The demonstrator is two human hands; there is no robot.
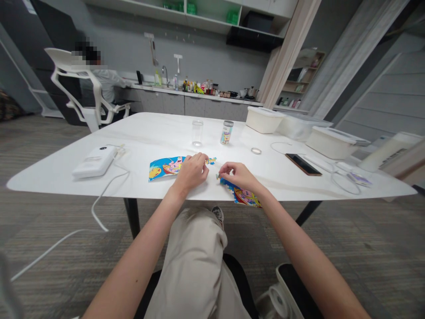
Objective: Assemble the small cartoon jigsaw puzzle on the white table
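Note:
A colourful cartoon jigsaw lies in two joined sections on the white table [139, 186]. One section [164, 167] sits to the left, the other [244, 195] lies at the front edge under my right wrist. My left hand [191, 172] rests curled on the table by the left section's right end, fingertips close to a few loose pieces [211, 161]. My right hand [236, 174] pinches a small puzzle piece [218, 176] just above the right section. Whether the left fingers hold anything is hidden.
A white box-shaped device [94, 161] with a trailing cable lies at the left. A clear glass [197, 132], a printed tube [226, 132], a ring-shaped lid [256, 151], a phone [303, 164] and white lidded tubs [264, 119] stand further back. A person sits in an office chair [75, 79] at the far counter.

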